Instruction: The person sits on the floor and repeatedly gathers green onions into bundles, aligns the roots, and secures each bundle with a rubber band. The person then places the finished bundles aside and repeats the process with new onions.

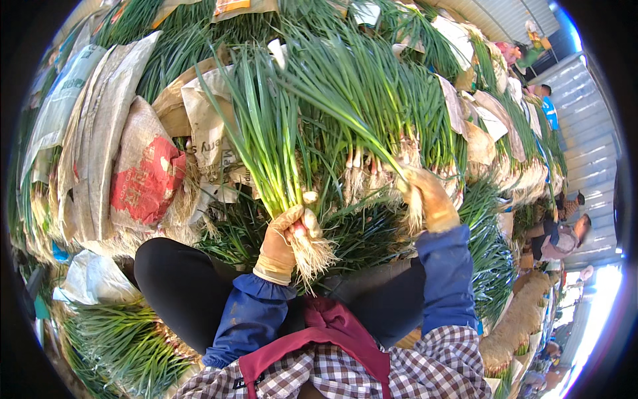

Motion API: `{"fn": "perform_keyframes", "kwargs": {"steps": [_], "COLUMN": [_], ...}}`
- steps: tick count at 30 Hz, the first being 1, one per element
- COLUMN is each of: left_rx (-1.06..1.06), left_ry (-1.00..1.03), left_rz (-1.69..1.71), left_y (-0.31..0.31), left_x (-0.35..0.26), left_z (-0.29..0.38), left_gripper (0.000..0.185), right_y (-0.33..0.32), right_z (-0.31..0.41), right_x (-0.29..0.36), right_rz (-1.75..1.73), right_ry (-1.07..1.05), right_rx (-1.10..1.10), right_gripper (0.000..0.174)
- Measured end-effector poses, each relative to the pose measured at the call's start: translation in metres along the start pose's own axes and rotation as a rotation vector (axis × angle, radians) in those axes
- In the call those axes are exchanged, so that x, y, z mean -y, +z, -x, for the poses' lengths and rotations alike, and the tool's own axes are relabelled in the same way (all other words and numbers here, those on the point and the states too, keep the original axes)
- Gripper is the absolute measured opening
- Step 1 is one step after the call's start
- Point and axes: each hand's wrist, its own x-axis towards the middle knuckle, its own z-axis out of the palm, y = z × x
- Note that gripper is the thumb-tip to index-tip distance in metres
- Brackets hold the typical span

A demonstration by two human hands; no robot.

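My left hand [285, 239], in a soiled pale glove, grips a bunch of long green plants with white roots [264, 144], probably spring onions or leeks. Its roots hang below the fist and the leaves fan upward, away from me. To the right, my gloved right hand [427, 197] is closed around the root end of a thin group of the same plants [366, 134]. Those leaves slant up and to the left, crossing in front of a standing row of more plants [359, 85]. The two hands are apart.
Woven sacks [144, 164] cover plants on the left. Loose dark green leaves [359, 234] lie between my knees and the row. A pile of plants [134, 334] sits at lower left. Several people, one in a cap [560, 244], are along the corrugated metal wall [590, 134] at right.
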Motion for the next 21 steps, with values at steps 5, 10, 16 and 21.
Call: {"fn": "perform_keyframes", "kwargs": {"steps": [5, 10, 16, 21], "left_rx": [-0.098, -0.123, -0.052, 0.041], "left_ry": [0.061, -0.021, -0.016, 0.006], "left_rz": [-0.063, -0.109, -0.117, -0.122], "left_y": [0.006, 0.004, -0.002, 0.008], "left_x": [0.004, 0.003, -0.001, -0.004], "left_z": [0.000, -0.002, 0.002, 0.009], "left_gripper": [0.025, 0.032, 0.020, 0.016], "right_y": [-0.039, -0.061, -0.113, -0.141], "right_z": [0.139, 0.296, 0.392, 0.354], "right_x": [-0.004, -0.074, -0.207, -0.212], "right_rz": [-0.442, -0.100, 0.050, 1.251], "right_ry": [-0.508, -0.459, -0.293, 0.655], "right_rx": [-0.344, -1.011, -1.132, -1.206], "right_gripper": [0.043, 0.039, 0.032, 0.036]}}
